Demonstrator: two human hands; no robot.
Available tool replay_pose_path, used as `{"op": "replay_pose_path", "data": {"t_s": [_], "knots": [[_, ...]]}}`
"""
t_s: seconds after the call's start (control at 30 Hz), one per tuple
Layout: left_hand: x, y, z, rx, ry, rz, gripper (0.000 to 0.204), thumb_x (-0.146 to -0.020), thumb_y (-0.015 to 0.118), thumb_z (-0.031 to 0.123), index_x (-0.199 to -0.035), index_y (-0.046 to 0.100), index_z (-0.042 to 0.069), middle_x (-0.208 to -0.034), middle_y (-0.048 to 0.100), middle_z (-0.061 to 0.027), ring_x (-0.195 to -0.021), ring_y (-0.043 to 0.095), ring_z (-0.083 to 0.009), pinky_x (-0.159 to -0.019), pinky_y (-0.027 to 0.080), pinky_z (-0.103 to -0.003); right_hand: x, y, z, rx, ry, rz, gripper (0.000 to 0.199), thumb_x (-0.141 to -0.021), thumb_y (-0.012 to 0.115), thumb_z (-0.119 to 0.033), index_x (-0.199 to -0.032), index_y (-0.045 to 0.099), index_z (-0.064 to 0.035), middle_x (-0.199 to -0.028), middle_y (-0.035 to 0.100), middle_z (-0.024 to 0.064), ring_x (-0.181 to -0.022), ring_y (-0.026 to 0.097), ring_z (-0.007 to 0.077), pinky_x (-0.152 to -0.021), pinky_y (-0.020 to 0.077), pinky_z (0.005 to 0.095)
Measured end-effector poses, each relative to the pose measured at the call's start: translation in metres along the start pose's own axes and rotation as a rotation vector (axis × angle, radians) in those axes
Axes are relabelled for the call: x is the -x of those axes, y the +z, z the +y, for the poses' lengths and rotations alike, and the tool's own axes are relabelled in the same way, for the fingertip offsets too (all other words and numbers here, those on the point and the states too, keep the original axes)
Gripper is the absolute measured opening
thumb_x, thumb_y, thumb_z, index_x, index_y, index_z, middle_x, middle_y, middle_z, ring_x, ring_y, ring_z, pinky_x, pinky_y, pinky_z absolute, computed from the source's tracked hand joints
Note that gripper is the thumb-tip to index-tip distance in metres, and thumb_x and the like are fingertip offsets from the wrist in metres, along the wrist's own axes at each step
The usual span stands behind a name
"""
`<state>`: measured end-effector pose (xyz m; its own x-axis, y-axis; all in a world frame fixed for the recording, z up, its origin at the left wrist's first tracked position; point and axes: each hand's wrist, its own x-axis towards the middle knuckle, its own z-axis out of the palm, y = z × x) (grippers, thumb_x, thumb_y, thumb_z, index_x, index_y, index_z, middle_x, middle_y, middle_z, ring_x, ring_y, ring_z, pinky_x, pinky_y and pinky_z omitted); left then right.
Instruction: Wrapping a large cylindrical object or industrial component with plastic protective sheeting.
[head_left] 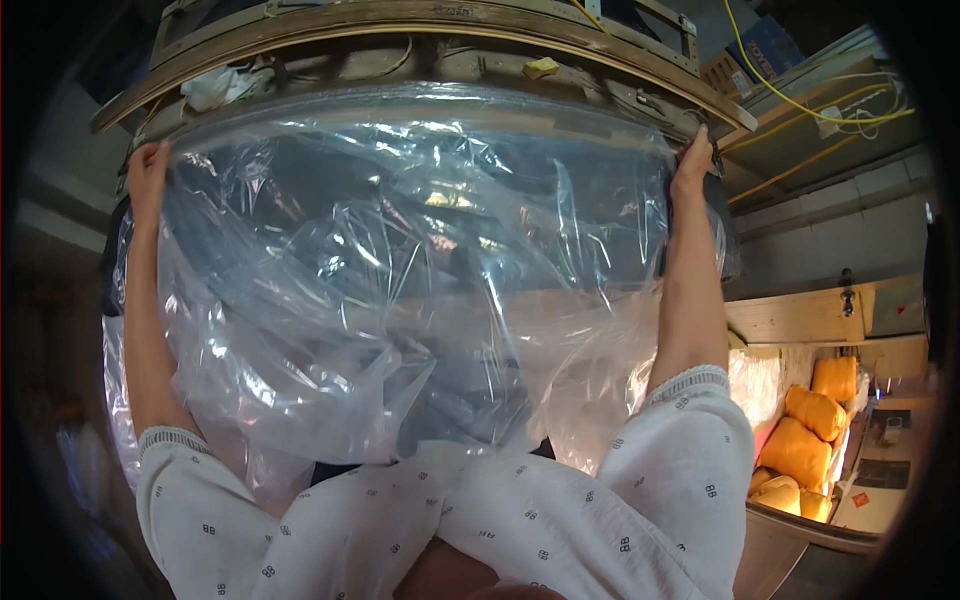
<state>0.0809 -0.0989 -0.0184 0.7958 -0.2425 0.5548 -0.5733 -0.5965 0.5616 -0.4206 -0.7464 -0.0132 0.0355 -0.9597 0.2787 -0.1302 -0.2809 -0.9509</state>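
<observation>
The clear plastic bag (400,290) hangs stretched below the wooden frame (420,25), left hand (148,170) and right hand (693,160) fingers clamped on its top corners; thin film could tear from overpulling.

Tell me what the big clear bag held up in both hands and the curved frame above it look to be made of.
The large clear crumpled bag, gripped by the left hand and right hand, looks like thin glossy plastic film: see-through, creased, with bright glare streaks. The curved brown frame seems to be wood with a dull, worn finish: layered edges show, though paint or laminate cannot be ruled out.
</observation>
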Motion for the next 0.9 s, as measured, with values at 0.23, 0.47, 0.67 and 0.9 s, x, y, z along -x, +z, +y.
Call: {"op": "replay_pose_path", "data": {"t_s": [0.23, 0.47, 0.67, 0.9], "knots": [[0.068, -0.133, 0.040, 0.119, -0.157, -0.025, 0.034, -0.083, 0.059, 0.033, -0.105, 0.061, 0.007, -0.099, 0.060, -0.0054, -0.084, 0.054, -0.0131, -0.079, 0.042, -0.026, 0.068, -0.087, -0.066, 0.151, 0.116, -0.792, 0.050, -0.092, 0.041, -0.040, -0.126, 0.042, -0.0026, -0.127, 0.044, 0.0078, -0.118, 0.040, 0.0170, -0.101, 0.0269, 0.0303], [0.240, -0.244, -0.053, -0.297, -0.381, 0.295, 0.048, -0.081, 0.059, 0.040, -0.111, 0.057, 0.002, -0.105, 0.059, -0.0130, -0.096, 0.057, -0.0208, -0.085, 0.043, -0.031, 0.220, -0.165, -0.102, 0.369, -0.165, -1.078, 0.086, -0.073, 0.067, -0.032, -0.138, 0.019, -0.0036, -0.142, 0.020, 0.0144, -0.132, 0.018, 0.0245, -0.106, 0.0147, 0.0343], [0.418, -0.227, -0.123, -0.263, -0.600, -0.320, 0.057, -0.092, 0.025, 0.049, -0.137, 0.029, 0.015, -0.140, 0.030, -0.0105, -0.129, 0.027, -0.0249, -0.106, 0.019, -0.039, 0.321, -0.152, -0.058, 0.663, -0.135, -1.701, 0.079, -0.069, 0.069, -0.030, -0.132, 0.031, -0.0014, -0.131, 0.039, 0.0142, -0.117, 0.040, 0.0275, -0.101, 0.0272, 0.0364], [0.402, -0.097, 0.032, 0.327, -1.005, -0.260, 0.051, -0.092, 0.037, 0.038, -0.135, 0.034, 0.010, -0.134, 0.038, -0.0115, -0.123, 0.035, -0.0243, -0.103, 0.024, -0.036, 0.327, -0.075, -0.031, 0.724, -0.634, -1.862, 0.066, -0.074, 0.064, -0.029, -0.129, 0.038, -0.0026, -0.129, 0.042, 0.0131, -0.116, 0.042, 0.0266, -0.099, 0.0294, 0.0342]]}}
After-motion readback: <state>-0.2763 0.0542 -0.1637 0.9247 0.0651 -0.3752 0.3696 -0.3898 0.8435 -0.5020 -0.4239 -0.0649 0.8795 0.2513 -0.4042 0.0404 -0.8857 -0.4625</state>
